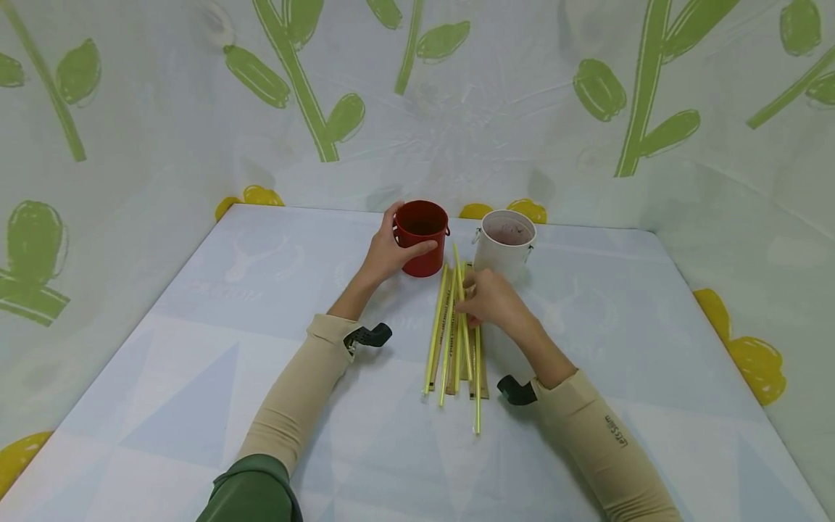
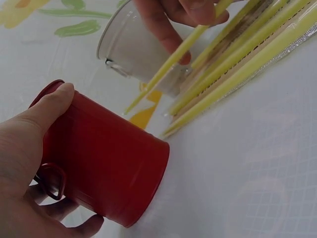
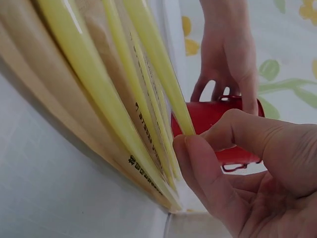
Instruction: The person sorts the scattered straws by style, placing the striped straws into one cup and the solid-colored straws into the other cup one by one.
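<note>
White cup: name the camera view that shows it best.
The head view: the white cup stands whole and upright beside the red cup. The left wrist view shows only its side behind straws; in the right wrist view I cannot see it.

A red cup stands beside a white cup whose inside looks purplish, and the straws are yellow, some in brown paper wrappers with dark print. The counter is pale blue-white with faint triangles. The backdrop is white, patterned with green stems and leaves and yellow blobs; both sleeves are beige.
</note>
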The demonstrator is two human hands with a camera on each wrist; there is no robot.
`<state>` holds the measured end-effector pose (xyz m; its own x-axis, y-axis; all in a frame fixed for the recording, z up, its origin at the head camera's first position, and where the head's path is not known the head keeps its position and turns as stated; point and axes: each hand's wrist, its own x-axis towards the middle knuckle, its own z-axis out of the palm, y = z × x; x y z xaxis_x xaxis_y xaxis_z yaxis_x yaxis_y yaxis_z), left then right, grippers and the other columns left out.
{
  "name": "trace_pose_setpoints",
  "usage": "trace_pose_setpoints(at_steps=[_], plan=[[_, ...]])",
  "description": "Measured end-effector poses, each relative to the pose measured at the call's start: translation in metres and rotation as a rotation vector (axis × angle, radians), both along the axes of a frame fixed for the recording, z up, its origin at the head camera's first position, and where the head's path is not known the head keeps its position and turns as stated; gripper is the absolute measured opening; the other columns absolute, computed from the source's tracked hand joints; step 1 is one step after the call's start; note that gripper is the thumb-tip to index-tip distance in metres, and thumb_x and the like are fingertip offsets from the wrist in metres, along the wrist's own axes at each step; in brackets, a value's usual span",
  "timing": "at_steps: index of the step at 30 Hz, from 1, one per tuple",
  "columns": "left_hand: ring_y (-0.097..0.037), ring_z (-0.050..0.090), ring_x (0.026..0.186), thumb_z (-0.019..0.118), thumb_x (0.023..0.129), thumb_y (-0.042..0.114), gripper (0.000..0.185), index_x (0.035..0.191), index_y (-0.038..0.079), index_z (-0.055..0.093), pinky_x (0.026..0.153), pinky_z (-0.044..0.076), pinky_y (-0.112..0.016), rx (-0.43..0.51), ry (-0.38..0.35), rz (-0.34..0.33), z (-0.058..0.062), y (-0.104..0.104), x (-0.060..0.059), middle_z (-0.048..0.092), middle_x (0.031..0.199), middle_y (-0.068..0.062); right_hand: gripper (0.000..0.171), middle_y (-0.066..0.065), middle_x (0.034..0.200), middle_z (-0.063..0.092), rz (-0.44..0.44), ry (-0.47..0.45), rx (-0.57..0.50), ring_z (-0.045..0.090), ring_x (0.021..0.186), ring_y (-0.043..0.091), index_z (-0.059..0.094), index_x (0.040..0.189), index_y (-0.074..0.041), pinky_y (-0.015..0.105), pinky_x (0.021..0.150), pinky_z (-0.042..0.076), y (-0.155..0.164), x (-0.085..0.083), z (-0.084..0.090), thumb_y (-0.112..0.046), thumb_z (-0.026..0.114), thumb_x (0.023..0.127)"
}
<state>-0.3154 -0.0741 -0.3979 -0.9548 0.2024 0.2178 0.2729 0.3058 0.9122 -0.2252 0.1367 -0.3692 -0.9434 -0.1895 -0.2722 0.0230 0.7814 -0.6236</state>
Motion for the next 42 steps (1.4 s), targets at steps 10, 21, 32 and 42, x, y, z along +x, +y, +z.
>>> trace_pose_setpoints(at_steps=[10,21,32,42], plan=[[-0.022,0.044,0.135,0.079,0.081,0.038,0.097,0.154,0.020,0.018,0.105,0.049,-0.043,-0.003,0.006,0.004,0.000,-0.002,0.001,0.042,0.150,-0.001,0.057,0.014,0.093,0.072,-0.016,0.046,-0.058,0.071,0.062,0.016,0.049,0.138,-0.001,0.027,0.062,0.060,0.003,-0.003,0.003,-0.016,0.071,0.088],[-0.020,0.042,0.137,0.079,0.081,0.038,0.096,0.154,0.027,0.017,0.107,0.047,-0.044,-0.002,-0.013,-0.003,-0.002,0.000,0.000,0.040,0.152,0.002,0.053,0.014,0.094,0.068,-0.034,0.132,-0.131,0.071,0.067,0.020,0.046,0.134,-0.003,0.028,0.060,0.060,0.007,-0.005,0.007,-0.014,0.069,0.088],[-0.020,0.044,0.135,0.079,0.081,0.037,0.096,0.154,0.023,0.018,0.106,0.048,-0.042,-0.007,0.006,-0.004,-0.003,0.001,0.001,0.042,0.150,0.001,0.043,0.017,0.096,0.070,-0.019,0.271,-0.197,0.071,0.065,0.021,0.052,0.129,-0.003,0.036,0.063,0.061,0.010,-0.007,0.016,-0.014,0.063,0.089],[-0.019,0.044,0.135,0.079,0.081,0.038,0.095,0.153,0.027,0.019,0.107,0.047,-0.041,0.002,0.015,0.011,-0.004,0.001,0.002,0.042,0.150,0.002,0.037,0.014,0.097,0.072,0.031,0.405,-0.120,0.072,0.066,0.022,0.056,0.126,-0.005,0.029,0.063,0.060,0.006,-0.020,0.032,-0.017,0.060,0.091]])
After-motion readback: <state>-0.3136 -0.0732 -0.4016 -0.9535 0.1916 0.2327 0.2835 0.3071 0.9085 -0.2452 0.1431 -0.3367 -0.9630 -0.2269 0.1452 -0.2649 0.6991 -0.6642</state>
